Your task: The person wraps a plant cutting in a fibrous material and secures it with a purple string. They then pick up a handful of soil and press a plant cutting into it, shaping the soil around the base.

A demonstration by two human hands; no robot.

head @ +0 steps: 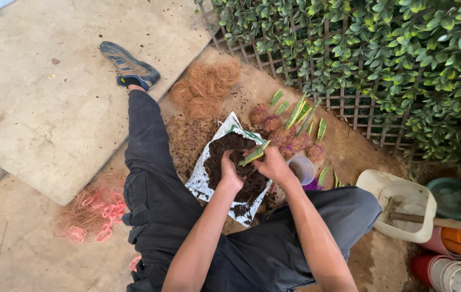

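I sit on dirt ground [344,146] beside a concrete slab [52,108]. On the ground: soil bag [209,173], coir pile [203,89], wrapped plant balls [290,138], white cup [302,170], pink net [95,208], white tub [403,208].

both bare forearms reach forward and converge, left hand [229,174] cupped with fingers curled down, right hand [272,165] just beside it, fingers pinched shut, legs in dark trousers spread apart.

Green strap-shaped leaf cutting [254,154], pale-edged, is lying tilted across dark soil [230,154]; soil is sitting heaped in an opened white bag [200,181], cutting above it.
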